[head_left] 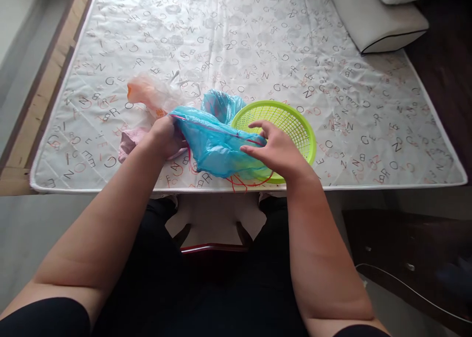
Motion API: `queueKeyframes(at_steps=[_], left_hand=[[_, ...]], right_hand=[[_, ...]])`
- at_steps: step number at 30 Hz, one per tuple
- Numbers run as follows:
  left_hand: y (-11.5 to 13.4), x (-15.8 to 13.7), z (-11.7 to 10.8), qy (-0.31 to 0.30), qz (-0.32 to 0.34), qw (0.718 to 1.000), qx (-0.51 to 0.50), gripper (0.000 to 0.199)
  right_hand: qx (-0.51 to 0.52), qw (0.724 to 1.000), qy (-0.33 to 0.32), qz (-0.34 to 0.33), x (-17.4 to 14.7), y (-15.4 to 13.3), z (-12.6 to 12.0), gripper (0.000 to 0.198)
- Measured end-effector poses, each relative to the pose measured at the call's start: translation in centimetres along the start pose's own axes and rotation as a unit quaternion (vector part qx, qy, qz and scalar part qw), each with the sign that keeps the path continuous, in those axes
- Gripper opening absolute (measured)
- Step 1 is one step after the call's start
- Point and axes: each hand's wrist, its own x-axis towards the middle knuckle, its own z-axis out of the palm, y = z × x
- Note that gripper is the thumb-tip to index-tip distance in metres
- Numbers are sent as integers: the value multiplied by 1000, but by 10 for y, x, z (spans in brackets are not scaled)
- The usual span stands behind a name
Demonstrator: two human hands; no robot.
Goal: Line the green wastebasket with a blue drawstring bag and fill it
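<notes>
Left hand (164, 134) grips blue bag (221, 150); right hand (280, 149) at opposite end.

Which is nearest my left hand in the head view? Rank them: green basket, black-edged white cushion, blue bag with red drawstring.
1. Blue bag with red drawstring: held by the left hand, extending rightward.
2. Green basket: to the right, partly covered by the bag.
3. Black-edged white cushion: far right corner of the mattress.
</notes>
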Motion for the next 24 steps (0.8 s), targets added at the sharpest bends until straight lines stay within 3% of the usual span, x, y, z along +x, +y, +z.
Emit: queueKeyframes(at_steps=[3,5,8,11,14,18,20,22,24], left_hand=[[17,-13,14,-31,33,991,-129,38],[27,-22,22,-28,56,985,-158,43],[35,-36,32,-29,82,988,-128,62],[32,-46,46,-53,98,991,-79,76],[25,-47,60,-103,84,987,-88,68],[16,-40,67,-153,75,975,-139,50],[13,-37,68,-128,88,976,-150,48],[11,-35,68,-80,98,983,-136,48],[8,-33,69,-43,106,987,-109,46]], right_hand=[[-87,996,10,10,0,2,6,61],[-95,995,41,-3,2,0,12,49],[-39,995,77,-45,2,-8,20,35],[17,990,112,-82,-1,-19,25,44],[57,979,156,-116,-5,-26,24,50],[87,966,187,-157,-8,-26,13,27],[65,937,302,-160,-9,-25,6,16],[45,866,464,-181,-10,-25,-3,11],[17,795,570,-207,-9,-22,-13,13]])
